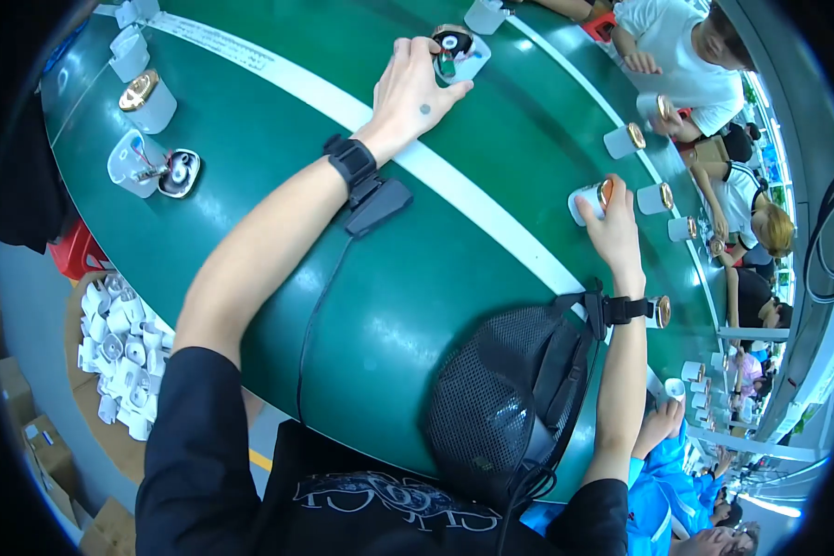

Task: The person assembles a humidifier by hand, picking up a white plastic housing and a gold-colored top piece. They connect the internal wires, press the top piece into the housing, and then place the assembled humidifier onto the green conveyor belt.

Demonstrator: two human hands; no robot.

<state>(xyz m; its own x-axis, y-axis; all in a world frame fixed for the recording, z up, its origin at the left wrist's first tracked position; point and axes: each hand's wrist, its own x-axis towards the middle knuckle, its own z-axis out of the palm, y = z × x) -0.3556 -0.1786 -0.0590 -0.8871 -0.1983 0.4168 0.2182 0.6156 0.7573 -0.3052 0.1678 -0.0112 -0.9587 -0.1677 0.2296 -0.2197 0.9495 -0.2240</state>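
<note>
Far out over the green table, my left hand (411,100) curls round a white plastic housing (473,61), fingers at its left side and thumb along its near edge. A black round part with a small green circuit board sits at the housing's open top. On the right, my right hand (613,230) grips a white container with a gold lid (584,206), fingers over the lid and thumb on the white side. Both wrists wear black straps with small devices. At the left, an opened white container (132,165) shows red and blue wires beside its flipped lid (180,174).
A black mesh bag (500,398) lies near me. Gold-lidded white containers (624,140) line the far right side, where other people sit. Another container (146,100) stands at left. Below the table's left edge, a carton (85,385) holds many white parts.
</note>
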